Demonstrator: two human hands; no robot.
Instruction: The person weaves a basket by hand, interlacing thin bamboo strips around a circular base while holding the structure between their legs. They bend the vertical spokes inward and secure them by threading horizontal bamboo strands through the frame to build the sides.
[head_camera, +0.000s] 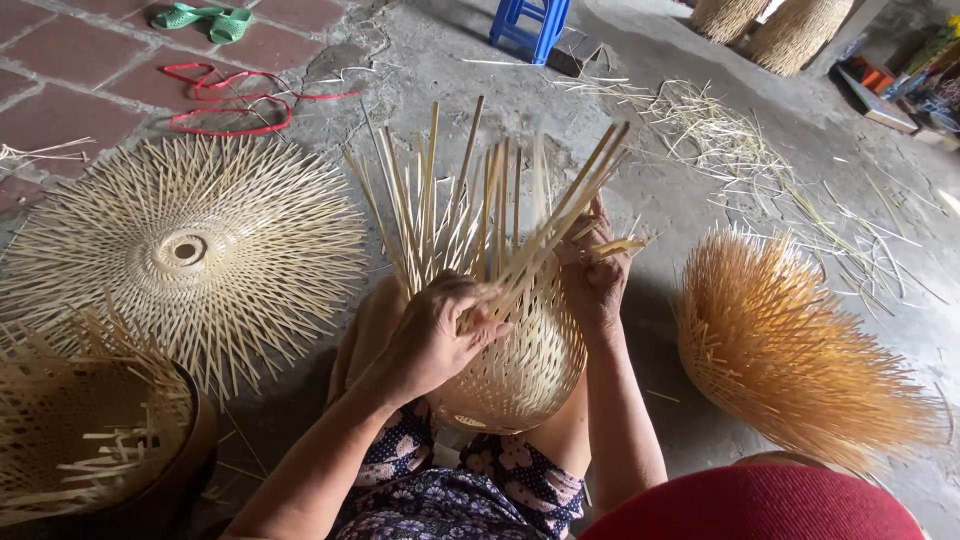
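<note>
In the middle of the frame, the fingers (483, 305) of the left hand (435, 335) are curled shut around a slanting bundle of thin bamboo strips, pressing it down against the woven wall. Just to the right, the right hand (597, 275) is closed too, its fingertips (600, 240) pinching a few strip ends at the rim and bending them sideways. Both hands rest on a half-woven basket (525, 375), which sits tilted in the person's lap, its rounded bottom toward the camera. Its unwoven upright strips (450, 200) fan toward the top of the frame.

The step in hand looks like working the loose strips into the upper wall of the basket: the lower body is tightly woven, the top is not. Any further bend would seem to call for a firm hold on the bundle, so the weave stays tight, and a gentle curve at the rim, since such thin strips could split.

At the left lies a flat woven disc (190, 250) with radiating ends; at the lower left, a dark bowl (195, 440) holds another woven piece. At the right, a spiky basket (790, 350) lies on its side. Loose bamboo scraps (760, 150) litter the concrete floor at the upper right, a red cord (230, 95) and green sandals (205, 20) lie at the upper left, and a blue stool (530, 25) stands at the top.
</note>
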